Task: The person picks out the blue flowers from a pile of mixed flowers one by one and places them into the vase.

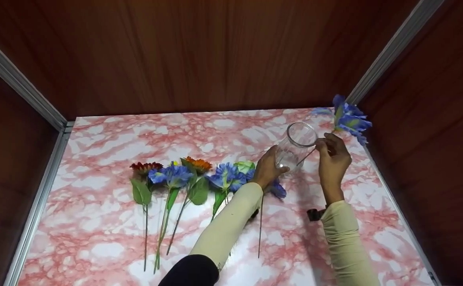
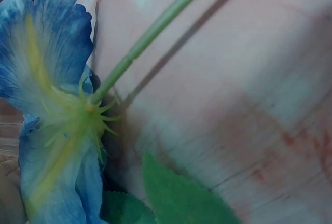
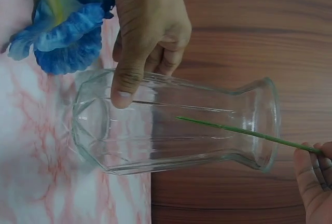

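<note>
The held flower [image 1: 350,121] is blue, its stem [image 3: 244,131] green; the vase [image 3: 181,149] is colourless; the tabletop [image 1: 96,222] is marbled pinkish red and white; the walls [image 1: 215,55] are wood-grained reddish brown; the sleeves [image 1: 231,218] are cream; the lying flowers [image 1: 226,175] include blue, dark red and orange; their leaves [image 1: 141,192] green.

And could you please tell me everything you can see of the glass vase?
The glass vase looks clear and colourless, with a thick round rim, flared mouth and faceted lower end. It is mouth up, toward the far right of the table; whether its base touches it is unclear. The left hand grips its lower side. A green stem in the right hand overlaps it, inside or in front, I cannot tell.
</note>
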Demonstrator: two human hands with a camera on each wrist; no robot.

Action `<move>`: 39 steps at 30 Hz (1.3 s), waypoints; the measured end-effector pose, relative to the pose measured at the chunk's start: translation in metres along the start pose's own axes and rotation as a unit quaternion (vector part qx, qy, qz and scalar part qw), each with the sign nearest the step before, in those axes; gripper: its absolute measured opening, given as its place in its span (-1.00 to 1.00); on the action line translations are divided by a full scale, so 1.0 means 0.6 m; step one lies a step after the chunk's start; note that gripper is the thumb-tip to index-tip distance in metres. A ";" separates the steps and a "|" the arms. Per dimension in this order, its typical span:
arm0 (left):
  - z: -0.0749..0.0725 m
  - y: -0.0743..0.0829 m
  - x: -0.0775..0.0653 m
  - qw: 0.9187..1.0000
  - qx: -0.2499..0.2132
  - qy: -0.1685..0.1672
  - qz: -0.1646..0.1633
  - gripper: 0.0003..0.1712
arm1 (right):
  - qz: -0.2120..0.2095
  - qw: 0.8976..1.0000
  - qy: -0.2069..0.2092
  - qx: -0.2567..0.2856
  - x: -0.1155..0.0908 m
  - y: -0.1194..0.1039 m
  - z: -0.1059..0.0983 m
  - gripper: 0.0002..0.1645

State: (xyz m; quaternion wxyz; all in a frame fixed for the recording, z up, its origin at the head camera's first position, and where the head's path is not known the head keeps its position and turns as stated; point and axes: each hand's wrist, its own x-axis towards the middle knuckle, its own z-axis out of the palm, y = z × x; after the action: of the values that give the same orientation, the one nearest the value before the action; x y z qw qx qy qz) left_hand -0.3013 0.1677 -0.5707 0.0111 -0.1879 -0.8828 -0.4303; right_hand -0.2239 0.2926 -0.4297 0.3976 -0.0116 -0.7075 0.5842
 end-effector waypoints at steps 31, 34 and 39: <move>0.007 0.005 0.013 1.000 -0.014 -0.010 -0.023 0.13 | -0.029 0.990 0.043 0.133 0.050 -0.055 0.012 -0.84; 0.007 0.005 0.013 1.000 -0.013 -0.006 -0.021 0.11 | -0.017 0.988 0.044 0.148 0.051 -0.058 0.012 -0.81; 0.007 0.004 0.014 1.000 -0.014 -0.006 -0.021 0.10 | -0.026 0.988 0.046 0.147 0.055 -0.058 0.013 -0.83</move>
State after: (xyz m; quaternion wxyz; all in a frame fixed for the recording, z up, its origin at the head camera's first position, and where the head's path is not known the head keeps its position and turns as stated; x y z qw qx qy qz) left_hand -0.3075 0.1747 -0.5698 -0.0058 -0.1718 -0.8806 -0.4416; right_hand -0.2352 0.2912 -0.3823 0.4422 0.0387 -0.5948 0.6702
